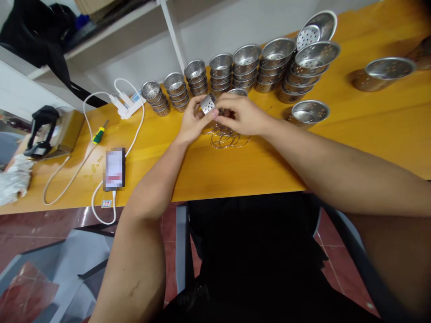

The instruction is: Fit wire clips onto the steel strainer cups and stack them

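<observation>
My left hand [192, 122] is closed round a small perforated metal cup [208, 104], tilted on its side above the table. My right hand [243, 114] is at the cup's right side, its fingers curled and pinched together; what lies between them is hidden. Below both hands a tangle of thin metal wire rings [225, 140] lies on the wood. Just behind my right hand the rim of another metal cup [238, 92] shows, partly covered. To the right of my right hand stands a wider perforated cup [310, 112].
Stacks of perforated cups [247, 67] line the back of the yellow table [269, 166], growing larger rightward. Another cup [387, 74] stands far right. On the left are a phone [114, 169] with a white cable, a power strip [129, 106], a screwdriver [98, 134] and a box [69, 134].
</observation>
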`<state>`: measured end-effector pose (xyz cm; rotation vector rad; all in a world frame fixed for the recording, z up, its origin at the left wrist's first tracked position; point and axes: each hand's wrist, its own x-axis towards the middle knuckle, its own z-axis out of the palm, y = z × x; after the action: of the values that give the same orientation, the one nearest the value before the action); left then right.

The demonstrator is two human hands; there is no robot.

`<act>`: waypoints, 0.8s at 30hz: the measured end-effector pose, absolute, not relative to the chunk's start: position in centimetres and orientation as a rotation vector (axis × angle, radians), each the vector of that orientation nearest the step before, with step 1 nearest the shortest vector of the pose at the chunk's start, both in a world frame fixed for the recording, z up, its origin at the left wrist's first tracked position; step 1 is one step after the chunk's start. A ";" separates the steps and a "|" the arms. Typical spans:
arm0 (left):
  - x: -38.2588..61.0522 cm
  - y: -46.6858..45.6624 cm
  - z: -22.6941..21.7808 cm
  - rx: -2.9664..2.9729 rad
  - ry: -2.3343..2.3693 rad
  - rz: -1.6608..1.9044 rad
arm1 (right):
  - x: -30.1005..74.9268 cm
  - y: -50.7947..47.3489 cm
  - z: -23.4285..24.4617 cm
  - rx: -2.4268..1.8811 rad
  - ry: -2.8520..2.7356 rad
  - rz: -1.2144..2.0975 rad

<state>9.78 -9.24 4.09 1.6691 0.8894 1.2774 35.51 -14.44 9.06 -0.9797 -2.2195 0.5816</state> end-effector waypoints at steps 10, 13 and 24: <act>8.9 -9.2 2.6 1.728 0.937 1.179 | 39.5 -11.9 9.5 -1.255 -2.069 0.341; 8.9 -9.4 2.8 1.751 0.940 1.157 | 40.6 -10.4 7.8 -1.204 -2.038 0.405; 8.5 -9.3 2.8 1.863 0.966 1.117 | 39.8 -10.0 7.3 -1.466 -2.203 0.218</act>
<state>8.53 -9.27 2.76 1.8627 0.9661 1.1172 39.80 -10.01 7.32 -1.4656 -2.2030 0.2181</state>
